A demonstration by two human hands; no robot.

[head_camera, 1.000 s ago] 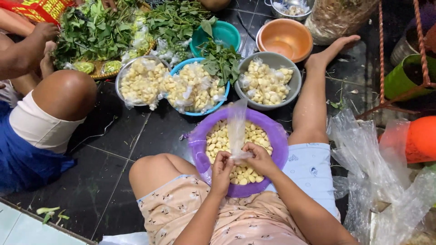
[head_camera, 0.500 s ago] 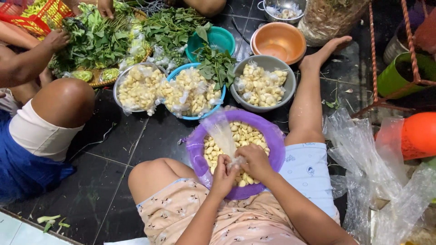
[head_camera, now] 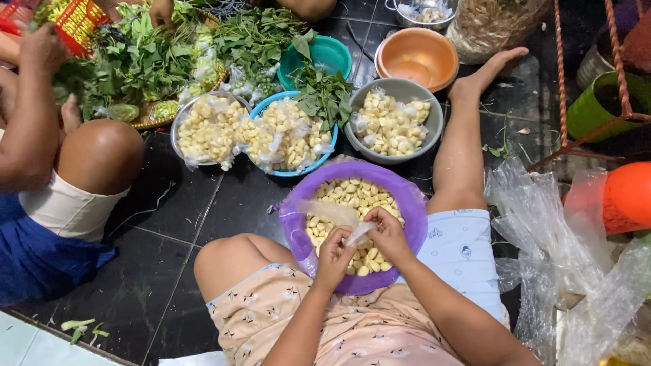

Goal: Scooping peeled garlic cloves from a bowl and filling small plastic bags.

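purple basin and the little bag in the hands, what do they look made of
Purple basin: likely plastic, judging by its uniform colour and smooth, slightly shiny rim. Small bag, held by left hand and right hand: thin clear plastic film, see-through and crinkled.

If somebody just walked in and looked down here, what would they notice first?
Probably the round purple plastic basin full of pale peeled cloves in the person's lap, where the left hand and right hand pinch a thin clear plastic bag over it. Just beyond sit three more bowls heaped with pale cloves, and a big pile of green leafy herbs lies at the upper left, where another person is working.
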